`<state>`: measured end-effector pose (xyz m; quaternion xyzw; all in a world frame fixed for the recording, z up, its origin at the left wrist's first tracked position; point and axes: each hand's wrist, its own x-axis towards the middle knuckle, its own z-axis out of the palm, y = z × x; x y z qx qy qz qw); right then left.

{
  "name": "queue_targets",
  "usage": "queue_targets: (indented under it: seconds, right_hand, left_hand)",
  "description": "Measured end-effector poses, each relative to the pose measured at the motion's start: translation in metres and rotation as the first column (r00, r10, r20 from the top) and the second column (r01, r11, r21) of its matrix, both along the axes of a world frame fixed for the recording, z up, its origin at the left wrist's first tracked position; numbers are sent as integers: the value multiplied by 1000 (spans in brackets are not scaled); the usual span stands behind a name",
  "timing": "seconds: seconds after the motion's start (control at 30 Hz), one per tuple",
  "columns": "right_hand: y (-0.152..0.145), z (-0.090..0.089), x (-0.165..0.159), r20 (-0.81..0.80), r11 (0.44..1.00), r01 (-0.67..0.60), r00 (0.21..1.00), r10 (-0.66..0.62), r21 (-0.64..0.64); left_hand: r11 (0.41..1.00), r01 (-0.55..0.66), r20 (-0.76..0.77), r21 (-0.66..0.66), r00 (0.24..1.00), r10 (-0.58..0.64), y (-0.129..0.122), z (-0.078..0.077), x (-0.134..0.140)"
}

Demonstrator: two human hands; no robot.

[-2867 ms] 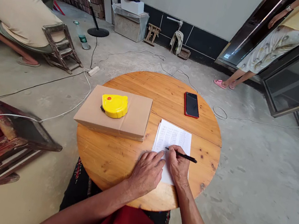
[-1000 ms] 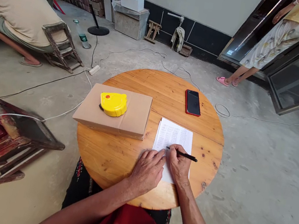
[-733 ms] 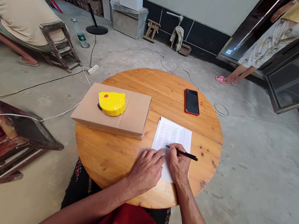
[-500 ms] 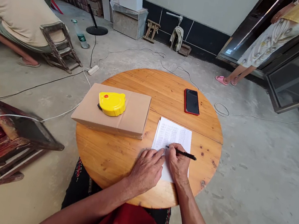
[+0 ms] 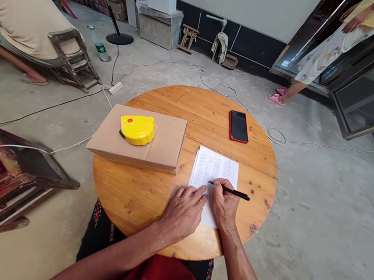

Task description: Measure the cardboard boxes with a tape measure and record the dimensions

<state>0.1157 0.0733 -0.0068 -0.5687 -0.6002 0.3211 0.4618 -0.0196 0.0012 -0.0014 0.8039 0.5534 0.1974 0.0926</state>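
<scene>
White paper sheets (image 5: 218, 164) with rows of handwriting lie on the round wooden table (image 5: 165, 96). My right hand (image 5: 224, 206) is closed around a black pen (image 5: 235, 193), its tip at the writing and its back end pointing right. Flat across the lower left edge of the paper rests my left hand (image 5: 185, 209), fingers stretched out and holding nothing. To the left, a yellow tape measure (image 5: 137, 130) sits on top of a closed cardboard box (image 5: 168, 144). A phone with a red case (image 5: 238, 126) lies face up beyond the paper.
A wooden chair (image 5: 5, 176) stands close on the left, with a white cable across it. Beyond the table are a power strip (image 5: 115, 88), a plastic bottle (image 5: 99, 44) and a small wooden stool (image 5: 74, 59). A person in pink slippers (image 5: 277, 98) stands by the doorway.
The pen and my right hand have shifted slightly to the right along the paper. My left hand stays in place. The person at the doorway has changed stance.
</scene>
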Motion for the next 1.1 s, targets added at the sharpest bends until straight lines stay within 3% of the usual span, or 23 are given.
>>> queue_targets:
  seconds: [0.67,1.1]
  right_hand:
    - [0,-4,0,84,999,-39,996,37,27]
    - [-1,2,1,47,999,-35,998,35,-3]
  left_hand:
    - [1000,-2,7,-10,1000,2,0,2,1]
    - [1000,-3,9,-4,1000,3,0,2,0]
